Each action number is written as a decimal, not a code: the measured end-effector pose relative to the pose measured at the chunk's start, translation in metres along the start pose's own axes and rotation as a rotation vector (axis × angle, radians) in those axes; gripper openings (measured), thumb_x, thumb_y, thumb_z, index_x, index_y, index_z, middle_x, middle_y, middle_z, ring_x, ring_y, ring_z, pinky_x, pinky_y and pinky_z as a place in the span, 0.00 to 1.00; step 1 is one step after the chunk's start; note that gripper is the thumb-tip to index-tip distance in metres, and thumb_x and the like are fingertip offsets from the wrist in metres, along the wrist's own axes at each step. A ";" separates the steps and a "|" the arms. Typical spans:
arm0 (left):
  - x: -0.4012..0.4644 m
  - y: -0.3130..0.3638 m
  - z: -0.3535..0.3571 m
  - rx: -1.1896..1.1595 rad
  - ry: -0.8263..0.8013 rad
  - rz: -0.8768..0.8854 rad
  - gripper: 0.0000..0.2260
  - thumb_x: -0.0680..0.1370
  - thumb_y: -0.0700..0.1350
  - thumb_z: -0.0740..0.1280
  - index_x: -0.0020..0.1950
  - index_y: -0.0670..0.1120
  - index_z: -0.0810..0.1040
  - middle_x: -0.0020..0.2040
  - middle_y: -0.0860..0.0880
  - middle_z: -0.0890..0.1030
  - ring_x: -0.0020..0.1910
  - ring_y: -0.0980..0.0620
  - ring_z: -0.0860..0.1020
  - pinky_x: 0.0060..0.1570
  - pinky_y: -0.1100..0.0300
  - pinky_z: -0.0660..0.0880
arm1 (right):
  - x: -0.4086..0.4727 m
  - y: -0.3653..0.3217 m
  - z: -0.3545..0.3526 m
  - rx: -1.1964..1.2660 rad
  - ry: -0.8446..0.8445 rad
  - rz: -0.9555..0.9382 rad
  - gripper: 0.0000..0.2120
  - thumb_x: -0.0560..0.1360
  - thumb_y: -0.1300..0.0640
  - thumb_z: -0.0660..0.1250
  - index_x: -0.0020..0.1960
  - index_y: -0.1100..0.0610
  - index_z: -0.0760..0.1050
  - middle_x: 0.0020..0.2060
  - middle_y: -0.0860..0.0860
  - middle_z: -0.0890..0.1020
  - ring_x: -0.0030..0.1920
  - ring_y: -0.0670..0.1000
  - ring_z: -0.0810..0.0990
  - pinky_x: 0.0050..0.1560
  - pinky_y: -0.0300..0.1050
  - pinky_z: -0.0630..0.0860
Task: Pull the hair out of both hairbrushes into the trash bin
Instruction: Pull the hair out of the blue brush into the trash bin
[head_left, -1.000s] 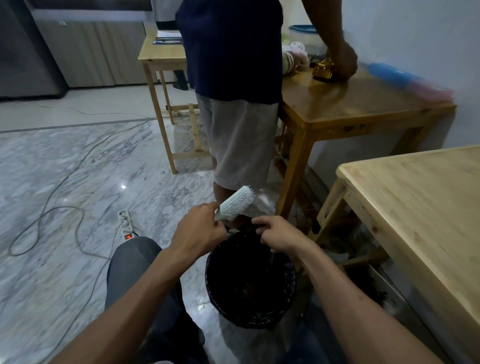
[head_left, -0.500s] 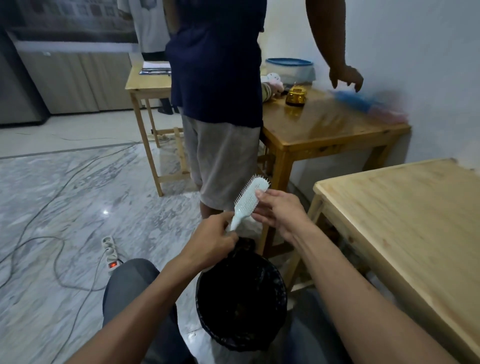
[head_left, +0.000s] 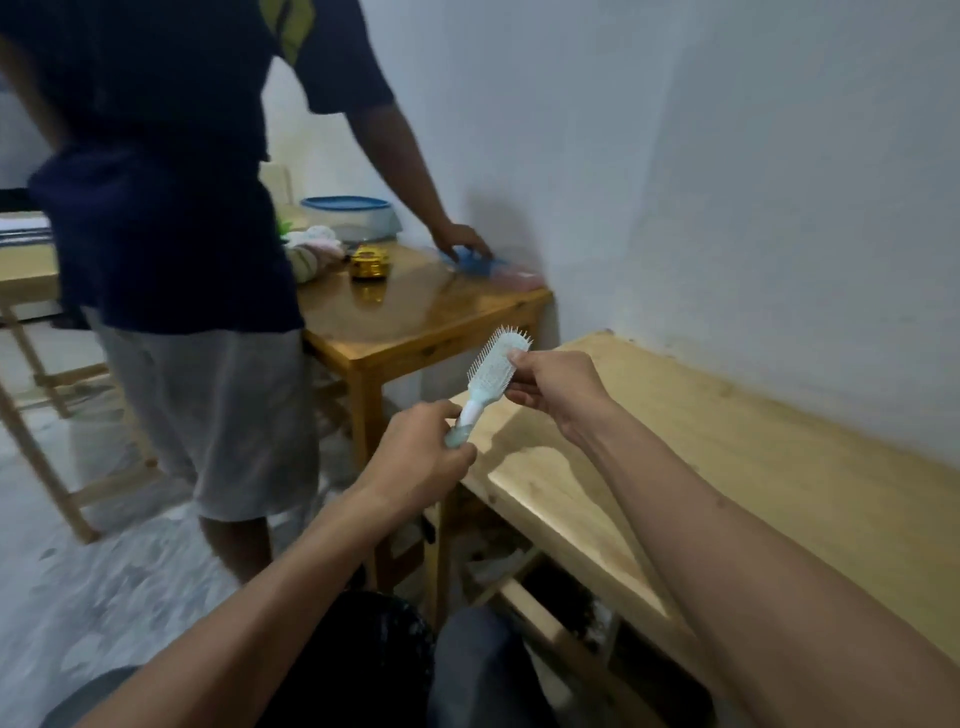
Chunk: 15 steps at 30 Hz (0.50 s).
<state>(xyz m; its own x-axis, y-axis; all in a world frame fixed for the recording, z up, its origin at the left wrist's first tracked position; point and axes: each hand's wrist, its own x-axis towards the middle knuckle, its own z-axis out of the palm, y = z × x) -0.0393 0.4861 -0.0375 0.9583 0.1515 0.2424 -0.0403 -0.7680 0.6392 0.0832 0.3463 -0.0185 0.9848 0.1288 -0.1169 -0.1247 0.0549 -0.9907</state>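
The pale blue plastic hairbrush (head_left: 492, 370) with white bristles sits just right of the frame's centre, held up in the air between my two hands and tilted so its head points toward the upper right. My left hand (head_left: 415, 454) is closed in a fist around the lower end of the handle, just below centre. My right hand (head_left: 553, 387) is beside the brush head on its right, thumb and curled fingers (head_left: 517, 357) pinched against the edge of the bristle pad; whether any hair is caught between them is too fine to tell. Both of my bare forearms run up from the bottom edge of the frame.

The round black trash bin (head_left: 384, 644) is at the bottom centre, well below the brush, mostly hidden behind my left forearm and beside my grey-trousered knee (head_left: 478, 670).

A light unvarnished wooden table (head_left: 727, 457) fills the right side, against a white wall. Behind it, in the middle of the frame, stands a darker glossy wooden table (head_left: 410, 317) holding a small shiny gold container (head_left: 369, 262) and a clear tub with a blue lid (head_left: 353, 215). Another person in a dark navy T-shirt and grey shorts (head_left: 171, 218) stands at upper left, one hand resting on a blurred blue object (head_left: 470, 260) on that table.
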 end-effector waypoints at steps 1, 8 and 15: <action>0.009 0.011 0.009 0.031 -0.017 0.024 0.21 0.77 0.45 0.71 0.70 0.44 0.79 0.49 0.47 0.83 0.44 0.48 0.82 0.40 0.53 0.78 | 0.001 -0.005 -0.017 -0.020 0.049 -0.020 0.11 0.78 0.62 0.71 0.54 0.72 0.81 0.44 0.63 0.86 0.38 0.55 0.84 0.43 0.46 0.83; 0.046 0.089 0.081 0.103 -0.126 0.187 0.08 0.76 0.46 0.69 0.50 0.44 0.83 0.37 0.48 0.79 0.38 0.45 0.78 0.30 0.56 0.64 | -0.004 -0.024 -0.142 -0.203 0.336 -0.095 0.09 0.75 0.58 0.74 0.44 0.66 0.83 0.36 0.58 0.84 0.31 0.53 0.85 0.52 0.54 0.85; 0.065 0.155 0.159 0.086 -0.253 0.346 0.10 0.76 0.43 0.68 0.35 0.43 0.72 0.31 0.51 0.68 0.33 0.47 0.70 0.27 0.56 0.56 | -0.010 -0.021 -0.248 -0.339 0.559 -0.067 0.15 0.75 0.55 0.75 0.46 0.70 0.84 0.40 0.61 0.88 0.36 0.55 0.87 0.52 0.52 0.85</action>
<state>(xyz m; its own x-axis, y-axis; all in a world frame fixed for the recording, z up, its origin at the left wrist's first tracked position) 0.0615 0.2772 -0.0388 0.9320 -0.2730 0.2383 -0.3578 -0.7975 0.4858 0.1059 0.0986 -0.0135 0.9149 -0.4032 0.0180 -0.1056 -0.2821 -0.9535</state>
